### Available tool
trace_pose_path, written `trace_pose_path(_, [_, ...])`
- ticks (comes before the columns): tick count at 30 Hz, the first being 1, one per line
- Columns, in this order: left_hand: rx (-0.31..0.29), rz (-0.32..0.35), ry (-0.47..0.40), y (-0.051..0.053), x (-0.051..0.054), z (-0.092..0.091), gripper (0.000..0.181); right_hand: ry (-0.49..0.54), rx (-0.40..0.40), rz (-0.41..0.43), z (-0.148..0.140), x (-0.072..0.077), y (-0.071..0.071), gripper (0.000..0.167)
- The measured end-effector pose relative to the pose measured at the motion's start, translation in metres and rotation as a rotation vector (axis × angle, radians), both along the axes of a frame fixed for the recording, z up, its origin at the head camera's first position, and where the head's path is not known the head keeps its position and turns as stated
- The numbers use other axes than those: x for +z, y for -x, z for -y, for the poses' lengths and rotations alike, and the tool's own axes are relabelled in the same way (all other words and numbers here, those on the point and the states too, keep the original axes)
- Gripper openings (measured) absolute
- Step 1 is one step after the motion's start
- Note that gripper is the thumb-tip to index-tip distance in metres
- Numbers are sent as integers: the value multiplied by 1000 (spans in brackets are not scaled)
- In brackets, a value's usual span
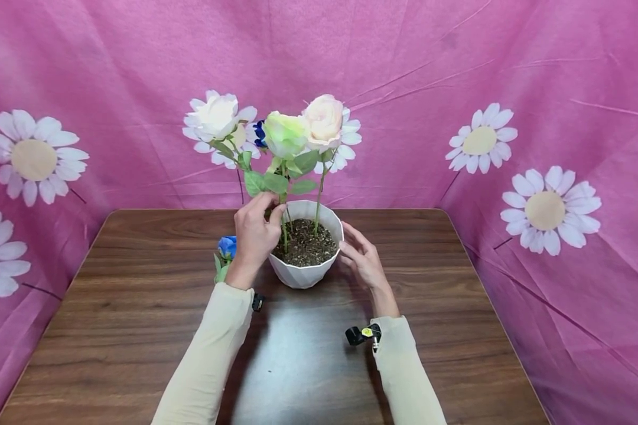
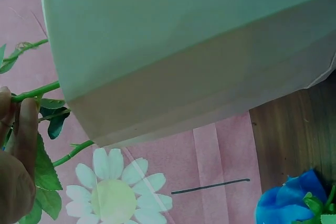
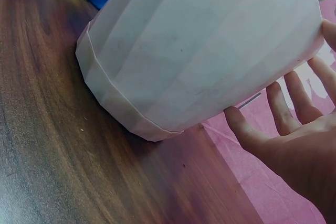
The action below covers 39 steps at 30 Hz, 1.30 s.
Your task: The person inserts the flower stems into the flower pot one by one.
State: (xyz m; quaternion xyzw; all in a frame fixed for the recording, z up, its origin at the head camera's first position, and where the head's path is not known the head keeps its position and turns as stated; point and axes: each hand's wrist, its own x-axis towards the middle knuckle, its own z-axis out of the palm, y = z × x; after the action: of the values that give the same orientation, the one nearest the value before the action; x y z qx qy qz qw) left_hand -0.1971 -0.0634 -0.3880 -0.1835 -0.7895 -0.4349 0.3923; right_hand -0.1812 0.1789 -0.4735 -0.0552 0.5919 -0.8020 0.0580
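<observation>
A white faceted flowerpot (image 1: pixel 301 276) holds dark soil (image 1: pixel 311 245) with artificial roses standing in it. My left hand (image 1: pixel 257 230) pinches the green stem (image 2: pixel 37 92) of a rose above the left of the pot, between thumb and fingers; the pale green rose (image 1: pixel 285 134) is right above that hand. My right hand (image 1: pixel 365 260) touches the pot's right wall with its fingertips, fingers spread and nearly straight, as the right wrist view shows. A pale pink rose (image 1: pixel 323 121) rises at the right, a white rose (image 1: pixel 216 117) leans left, and a dark blue flower (image 1: pixel 259 134) is partly hidden behind.
A bright blue rose (image 1: pixel 227 247) with green leaves lies on the wooden table (image 1: pixel 154 283) left of the pot, partly behind my left hand. A pink cloth (image 1: pixel 404 71) printed with large daisies hangs behind and at both sides. Each wrist carries a small black camera mount (image 1: pixel 355 336).
</observation>
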Motion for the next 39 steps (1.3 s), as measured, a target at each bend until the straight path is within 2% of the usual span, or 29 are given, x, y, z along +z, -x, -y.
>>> trace_pose_path(6, [-27,23,-26,-1,1,-1,9,-7,13,-77,-2,-6,0,62])
trace_pose_path(7, [-34,30,-30,-2,2,-1,8,20,29,-97,-4,-18,6,62])
trace_pose_path(8, [-37,37,-33,-2,3,0,8,32,41,-115,-6,-23,8,62])
trace_pose_path(10, [-26,45,-28,-3,5,1,9,31,48,-129,-7,-25,9,63])
trace_pose_path(13, [8,39,-2,-5,9,4,13,32,46,-119,-6,-23,8,63])
trace_pose_path(14, [22,36,8,-6,10,4,13,5,31,-103,-4,-11,2,64])
trace_pose_path(15, [35,34,17,-7,11,5,14,-6,21,-83,-2,-6,0,64])
trace_pose_path(20, [93,26,47,-12,14,9,17,1,9,-12,1,-1,2,57])
trace_pose_path(23, [103,30,73,-14,16,10,19,3,5,0,1,0,2,56])
trace_pose_path(27, [83,55,73,-15,19,13,24,11,5,-10,0,0,2,56])
trace_pose_path(35, [55,98,-30,-19,20,25,17,6,8,-7,-2,-4,2,57])
trace_pose_path(37, [14,131,-104,-20,21,28,16,5,8,-5,-2,-4,2,57])
trace_pose_path(39, [-60,175,-213,-22,21,32,16,10,7,-4,-2,-4,2,57])
